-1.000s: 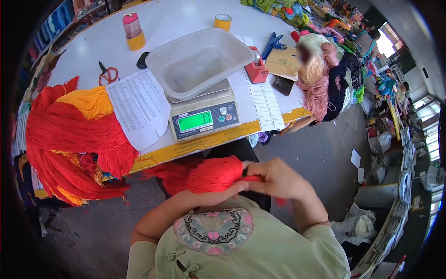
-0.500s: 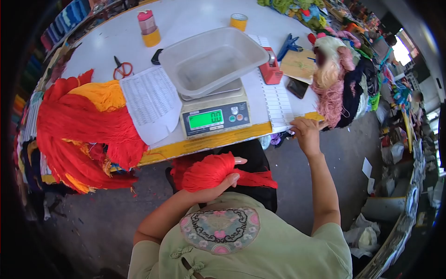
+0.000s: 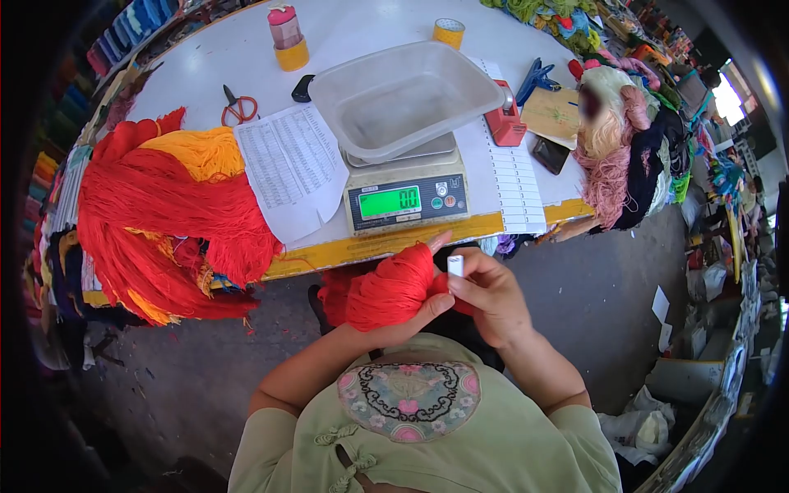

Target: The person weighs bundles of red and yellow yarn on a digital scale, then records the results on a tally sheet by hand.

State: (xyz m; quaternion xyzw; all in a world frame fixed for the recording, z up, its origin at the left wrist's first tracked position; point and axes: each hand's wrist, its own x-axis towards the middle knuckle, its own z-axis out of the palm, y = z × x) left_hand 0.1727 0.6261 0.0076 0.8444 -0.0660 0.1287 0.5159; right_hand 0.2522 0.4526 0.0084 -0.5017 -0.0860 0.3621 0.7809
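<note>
In my left hand [image 3: 415, 319] is a bundled hank of bright red yarn [image 3: 389, 287], held above my lap just below the table edge. Its fingers wrap round the yarn, the thumb lying along the near side. Close beside it, my right hand [image 3: 498, 302] pinches a small white paper label [image 3: 455, 265] between thumb and fingers, at the right end of the hank. Part of the yarn's tail is hidden behind my right hand. A sheet of printed labels [image 3: 518, 197] lies at the table's front edge.
A digital scale [image 3: 407, 201] reading 0.0 carries a clear plastic tub [image 3: 403, 148]. Left are a printed sheet [image 3: 292, 168], scissors [image 3: 238, 107] and heaped red yarn [image 3: 181, 189]. A red tape dispenser [image 3: 505, 123], phone [image 3: 551, 154] and pink yarn [image 3: 606, 185] lie right.
My right hand has moved from the label sheet at the table edge to the red yarn, now with a white label in its fingers. My left hand still holds the yarn.
</note>
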